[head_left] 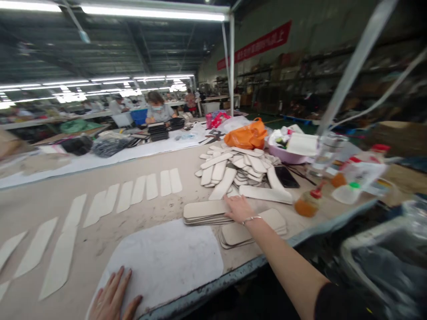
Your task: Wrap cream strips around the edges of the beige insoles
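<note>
From the head camera, the person's right hand is stretched out over the table, palm down, with its fingers spread loosely and resting on the near end of a neat stack of strips. The fingers are pressing on the stack, not closed round any piece. Just beside the wrist, on the side towards the table edge, lies a second stack of the same beige pieces, partly under the forearm.

Beyond the fingertips sits a loose heap of strips, unsorted and piled at all angles. A dark phone lies just beside that heap, and an orange bag and a pink bowl stand farther off.

The left hand lies flat with fingers apart on the near corner of a white cloth, holding nothing.

Away from the left fingers, across the table, a row of single strips is laid out side by side with gaps between them, curving off to the left edge of the picture.

Judging from this layout, a good many strips are already spread out, while the two stacks and the large heap remain to be dealt with, so the work looks well short of finished.

A person sits at another table far behind.
</note>
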`<control>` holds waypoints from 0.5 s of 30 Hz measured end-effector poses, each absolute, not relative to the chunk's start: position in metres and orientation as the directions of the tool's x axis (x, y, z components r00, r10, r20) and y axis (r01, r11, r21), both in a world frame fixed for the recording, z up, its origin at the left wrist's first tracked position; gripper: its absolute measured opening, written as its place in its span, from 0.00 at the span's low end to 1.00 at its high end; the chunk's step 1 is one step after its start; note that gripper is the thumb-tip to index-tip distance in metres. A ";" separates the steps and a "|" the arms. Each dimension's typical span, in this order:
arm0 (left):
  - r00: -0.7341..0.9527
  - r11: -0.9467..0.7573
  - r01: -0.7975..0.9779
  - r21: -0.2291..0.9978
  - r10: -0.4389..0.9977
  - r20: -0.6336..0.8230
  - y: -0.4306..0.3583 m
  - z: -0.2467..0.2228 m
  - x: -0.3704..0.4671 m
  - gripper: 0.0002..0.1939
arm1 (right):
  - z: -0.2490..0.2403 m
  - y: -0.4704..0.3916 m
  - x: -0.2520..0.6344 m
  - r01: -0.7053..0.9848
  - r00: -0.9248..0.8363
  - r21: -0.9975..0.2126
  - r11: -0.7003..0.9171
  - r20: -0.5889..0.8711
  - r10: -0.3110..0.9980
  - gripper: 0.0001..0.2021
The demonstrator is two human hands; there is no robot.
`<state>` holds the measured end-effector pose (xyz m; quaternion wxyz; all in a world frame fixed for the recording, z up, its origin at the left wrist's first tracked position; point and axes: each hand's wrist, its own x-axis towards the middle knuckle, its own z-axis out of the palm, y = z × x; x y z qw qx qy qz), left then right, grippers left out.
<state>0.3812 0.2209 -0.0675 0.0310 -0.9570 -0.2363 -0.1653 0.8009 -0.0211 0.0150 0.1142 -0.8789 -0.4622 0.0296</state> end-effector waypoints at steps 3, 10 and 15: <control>0.844 -0.875 0.485 0.011 0.471 0.258 0.200 -0.044 0.380 0.32 | 0.007 -0.027 0.799 0.900 0.414 -0.175 -0.400 0.055 0.909 0.11; 0.726 -0.801 0.535 0.269 0.599 0.339 0.189 -0.024 0.380 0.20 | -0.033 -0.021 0.786 0.974 0.226 -0.114 -0.195 0.506 0.832 0.15; 0.563 -0.682 0.690 0.243 0.716 0.413 0.214 -0.018 0.364 0.15 | -0.013 -0.012 0.684 0.994 -0.015 -0.090 0.055 0.391 0.920 0.18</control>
